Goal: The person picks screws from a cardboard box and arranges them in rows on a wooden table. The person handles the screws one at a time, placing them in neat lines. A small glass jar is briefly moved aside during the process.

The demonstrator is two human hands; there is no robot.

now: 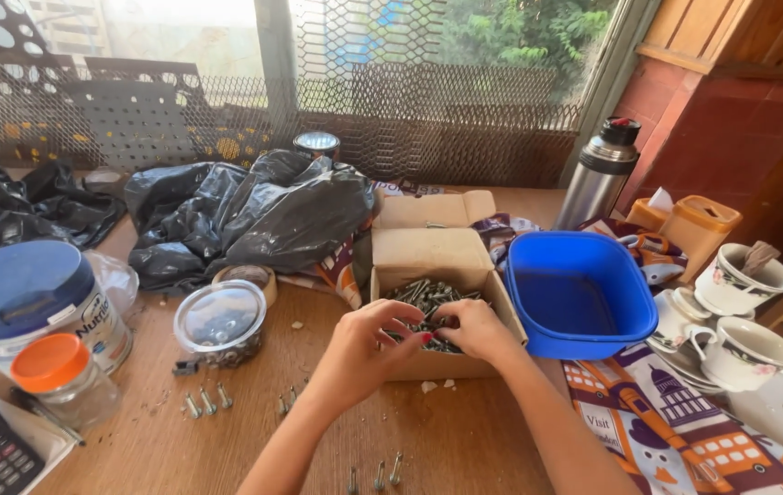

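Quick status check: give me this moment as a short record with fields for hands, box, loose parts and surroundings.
left hand: fingers in the cardboard box, on the bolts
right hand: in the same box, touching the bolts
grip: too small to tell what either hand pinches
loose bolts: stand on the wooden table, left of and near the arms
right of box: blue tub, looks empty
left of box: clear-lidded jar, black bags

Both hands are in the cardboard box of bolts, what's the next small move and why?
Probably lift one bolt clear. Both the left hand and right hand meet over the bolts in the cardboard box, fingers pinching there, while single bolts already stand upright on the wooden table.
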